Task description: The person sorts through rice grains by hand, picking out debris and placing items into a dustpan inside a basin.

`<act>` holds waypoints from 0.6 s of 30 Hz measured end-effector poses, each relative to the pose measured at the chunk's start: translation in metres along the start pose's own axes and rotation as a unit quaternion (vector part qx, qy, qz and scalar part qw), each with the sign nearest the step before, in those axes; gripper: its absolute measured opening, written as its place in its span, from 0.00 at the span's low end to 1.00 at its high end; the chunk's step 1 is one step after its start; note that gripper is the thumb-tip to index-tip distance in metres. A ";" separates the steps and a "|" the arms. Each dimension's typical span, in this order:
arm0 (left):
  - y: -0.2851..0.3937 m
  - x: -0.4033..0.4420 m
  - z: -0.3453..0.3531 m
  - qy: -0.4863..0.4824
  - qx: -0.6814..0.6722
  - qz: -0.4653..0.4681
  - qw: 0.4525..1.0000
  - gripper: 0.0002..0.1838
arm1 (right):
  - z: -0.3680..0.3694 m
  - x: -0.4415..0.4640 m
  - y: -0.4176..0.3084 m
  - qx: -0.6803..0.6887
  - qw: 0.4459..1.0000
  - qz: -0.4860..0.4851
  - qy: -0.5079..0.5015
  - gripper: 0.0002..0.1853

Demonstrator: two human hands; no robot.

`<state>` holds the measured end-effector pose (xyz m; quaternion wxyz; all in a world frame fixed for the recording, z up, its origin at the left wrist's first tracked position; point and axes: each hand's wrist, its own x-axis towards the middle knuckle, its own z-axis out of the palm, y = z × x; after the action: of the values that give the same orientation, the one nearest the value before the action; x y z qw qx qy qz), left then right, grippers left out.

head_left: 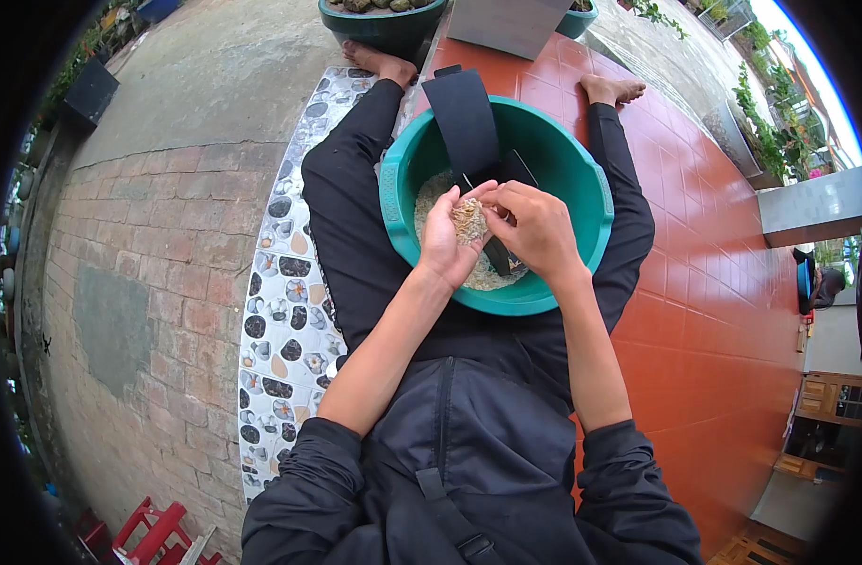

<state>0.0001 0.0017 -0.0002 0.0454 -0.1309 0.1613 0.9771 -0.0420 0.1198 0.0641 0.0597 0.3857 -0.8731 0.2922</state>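
Observation:
My left hand [443,237] is cupped palm-up over a green plastic basin [593,221] and holds a small heap of pale grains [469,222], with some yellowish husk-like bits among them. Fingers bent together, my right hand [538,229] is at the right side of the heap. Whatever is between its fingertips is too small to make out. More pale grain [488,275] lies in the bottom of the basin, partly hidden by my hands. A black flat panel [461,122] leans over the basin's far rim, and dark flat parts show inside below it.
My outstretched legs flank the basin on a red tiled floor [694,330]. A pebble-patterned tile edge [285,311] borders the brick paving [195,311] at left. Beyond my feet are a dark green pot [384,28] and a grey block [506,24]. Red plastic chairs [153,532] stand at lower left.

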 end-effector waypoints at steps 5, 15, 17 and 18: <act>0.000 0.000 0.000 0.010 0.012 -0.001 1.000 0.27 | 0.003 0.002 0.002 -0.043 0.998 -0.044 0.005 0.05; -0.001 0.001 -0.002 0.012 0.014 0.001 1.000 0.27 | 0.000 0.006 -0.001 -0.072 0.996 -0.057 -0.007 0.05; -0.001 0.002 -0.002 0.015 0.012 -0.002 1.000 0.28 | 0.001 0.006 -0.001 -0.072 0.996 -0.056 -0.009 0.05; -0.001 0.001 -0.002 0.015 0.012 -0.001 1.000 0.28 | 0.001 0.006 0.000 -0.073 0.996 -0.055 -0.010 0.05</act>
<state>-0.0004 0.0023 -0.0026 0.0455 -0.1454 0.1733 0.9730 -0.0460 0.1148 0.0654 0.0950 0.4308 -0.8701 0.2201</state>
